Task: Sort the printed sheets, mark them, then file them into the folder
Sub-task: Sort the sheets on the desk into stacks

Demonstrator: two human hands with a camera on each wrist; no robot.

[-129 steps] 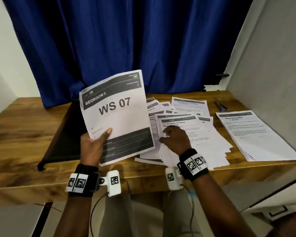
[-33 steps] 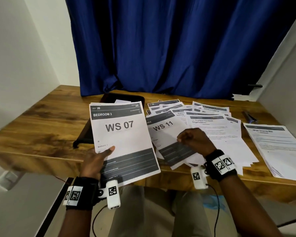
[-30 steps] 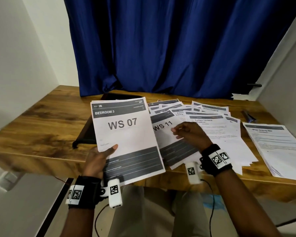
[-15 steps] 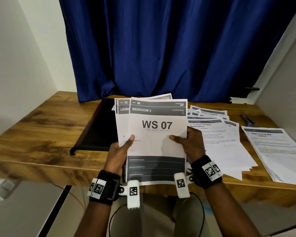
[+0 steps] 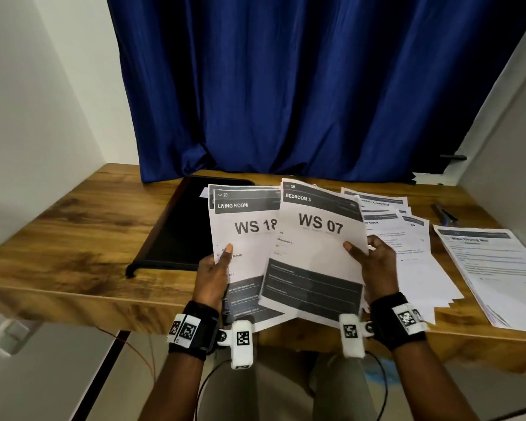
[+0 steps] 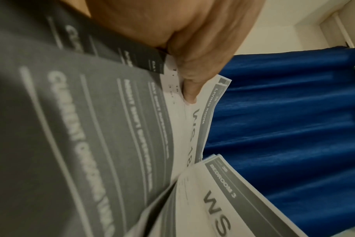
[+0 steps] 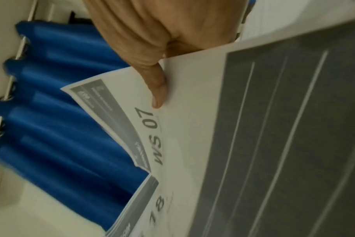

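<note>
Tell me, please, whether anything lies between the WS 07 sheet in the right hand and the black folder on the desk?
Yes. The WS 18 sheet, which the left hand holds, fans out between the WS 07 sheet in the right hand and the black folder to the left. The folder's visible surface carries only a small paper slip.

The WS 07 sheet, headed "BEDROOM 3" under a dark band and with a dark block low on the page, is held up off the desk, tilted clockwise. It overlaps the right edge of the WS 18 sheet, headed "LIVING ROOM", which fronts a thin held stack, more sheet edges showing behind it. The black folder lies flat on the desk, left of the held sheets, and partly behind them. To the right, loose printed sheets lie fanned and overlapping on the desk. Farther right, a neater pile lies apart, text side up.
</note>
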